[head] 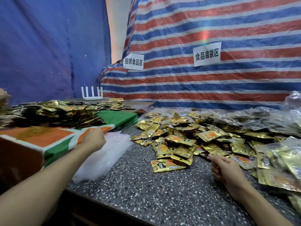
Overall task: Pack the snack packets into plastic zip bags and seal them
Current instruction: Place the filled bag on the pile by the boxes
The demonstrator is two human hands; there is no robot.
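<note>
A large heap of gold snack packets (182,136) covers the speckled stone counter (146,185) at centre and right. One packet (167,165) lies alone at the heap's near edge. A stack of clear plastic zip bags (104,154) lies flat at the left of the counter. My left hand (92,139) rests on the far end of that stack with its fingers curled; whether it grips a bag is hidden. My right hand (223,167) hovers, loosely curled and empty, at the near right edge of the heap. Filled clear bags (268,118) are piled at the far right.
A raised surface under an orange, white and green cloth (53,141) stands at left, with more gold packets (57,113) piled on it. A white router (92,93) sits at the back. Striped tarpaulin with two paper signs (206,54) forms the back wall.
</note>
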